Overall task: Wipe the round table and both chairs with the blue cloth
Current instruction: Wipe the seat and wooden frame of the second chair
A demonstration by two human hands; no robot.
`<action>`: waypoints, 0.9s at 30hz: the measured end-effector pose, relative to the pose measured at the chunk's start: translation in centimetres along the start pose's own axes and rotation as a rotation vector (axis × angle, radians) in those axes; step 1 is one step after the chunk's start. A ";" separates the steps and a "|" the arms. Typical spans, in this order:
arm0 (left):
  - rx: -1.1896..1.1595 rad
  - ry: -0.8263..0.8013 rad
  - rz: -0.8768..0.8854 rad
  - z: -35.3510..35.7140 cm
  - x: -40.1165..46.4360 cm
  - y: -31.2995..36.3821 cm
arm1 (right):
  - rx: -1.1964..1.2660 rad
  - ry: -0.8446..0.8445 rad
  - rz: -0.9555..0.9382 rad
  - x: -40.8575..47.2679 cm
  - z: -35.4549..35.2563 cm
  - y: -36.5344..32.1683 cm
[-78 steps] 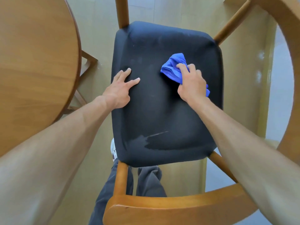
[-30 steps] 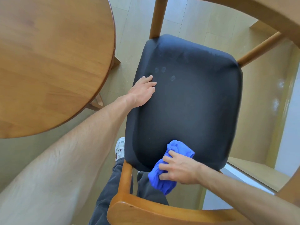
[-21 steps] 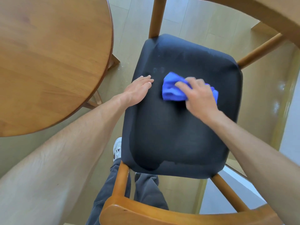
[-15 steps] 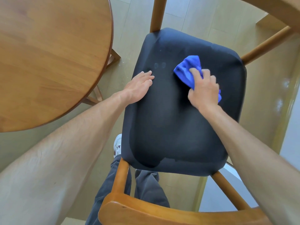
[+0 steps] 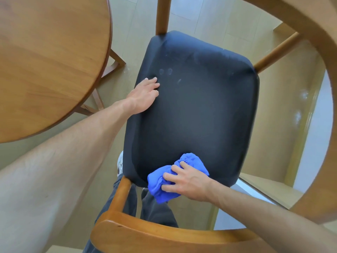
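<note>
Pale wood flooring [image 5: 215,21] surrounds a chair's dark seat [image 5: 197,114], where the right hand [image 5: 189,181] presses the bunched blue cloth [image 5: 164,181] at the near edge; the left hand [image 5: 144,95] rests flat, fingers straight, beside the round table [image 5: 45,61]

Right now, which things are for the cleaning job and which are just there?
For the job: blue cloth, chair seat, round table, right hand, left hand.
Just there: floor, shoe.
</note>
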State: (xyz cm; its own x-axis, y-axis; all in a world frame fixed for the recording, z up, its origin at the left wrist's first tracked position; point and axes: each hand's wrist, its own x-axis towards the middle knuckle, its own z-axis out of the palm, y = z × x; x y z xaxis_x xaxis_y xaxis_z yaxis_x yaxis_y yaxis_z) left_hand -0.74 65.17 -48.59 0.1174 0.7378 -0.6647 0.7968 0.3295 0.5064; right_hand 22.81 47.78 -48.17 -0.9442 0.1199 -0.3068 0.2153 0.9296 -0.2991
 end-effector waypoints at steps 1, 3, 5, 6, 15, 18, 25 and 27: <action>0.007 0.000 0.000 0.0 0.0 0.0 | -0.009 -0.038 -0.076 -0.5 0.2 0.3; 0.016 -0.006 0.003 -0.1 0.0 -0.1 | -0.036 -0.113 -0.168 -2.5 0.6 0.9; 0.029 -0.011 0.006 -0.1 -0.1 0.0 | -0.031 -0.141 -0.193 -5.4 0.9 1.8; 0.034 -0.010 0.007 -0.1 -0.1 0.1 | -0.025 -0.155 -0.177 -7.1 1.0 2.6; 0.082 0.004 0.014 0.7 -0.8 0.5 | 0.001 -0.350 0.065 -13.9 0.3 7.0; 0.130 0.013 0.005 1.5 -2.0 0.4 | 0.058 -0.214 0.245 -13.1 -0.1 6.4; 0.419 0.030 0.039 4.9 -5.9 0.2 | 0.400 0.348 0.938 -6.5 -3.8 8.2; 0.450 0.026 0.062 5.8 -6.2 -0.3 | 0.656 0.458 1.109 -4.5 -5.7 9.4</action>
State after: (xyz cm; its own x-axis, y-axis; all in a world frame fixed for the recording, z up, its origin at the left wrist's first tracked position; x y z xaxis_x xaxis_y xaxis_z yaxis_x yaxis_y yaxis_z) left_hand 1.70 57.07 -47.76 0.1629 0.7648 -0.6233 0.9676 -0.0003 0.2524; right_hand 27.70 57.95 -44.47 -0.1699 0.9098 -0.3787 0.8630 -0.0482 -0.5029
